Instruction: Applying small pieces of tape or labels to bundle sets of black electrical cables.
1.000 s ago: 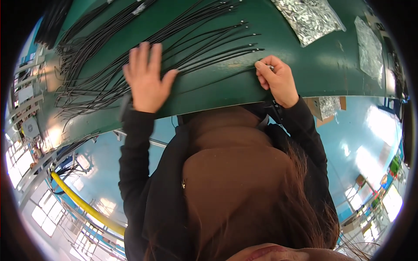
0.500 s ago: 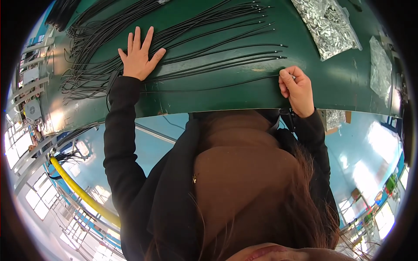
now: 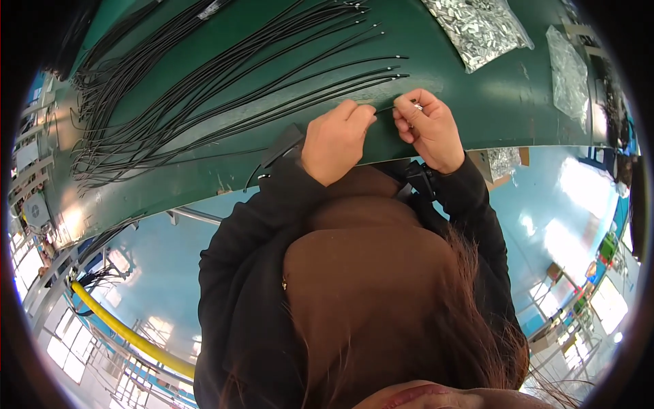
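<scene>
Over the front part of the green table, my left hand (image 3: pixel 337 140) is closed on a thin black cable (image 3: pixel 385 109) close to its end. Just to the right, my right hand (image 3: pixel 429 126) pinches between thumb and forefinger at the cable's tip, and a small silver metal sleeve (image 3: pixel 418 106) glints among its fingers. How far the cable goes into the sleeve is hidden by the fingertips. Beyond my hands lie several black cables (image 3: pixel 272 88), fanned out with small silver tips toward the right.
A clear bag of small silver metal sleeves (image 3: pixel 477 31) lies at the far right of the green table (image 3: pixel 470 109). A crumpled clear bag (image 3: pixel 569 75) is farther right. Another cable bundle (image 3: pixel 150 51) lies far left. Below the table's edge stands a cardboard box (image 3: pixel 487 170).
My left hand has left the cables at the left, where it lay spread, and come right to close on the cable beside my right hand. The view has shifted a little.
</scene>
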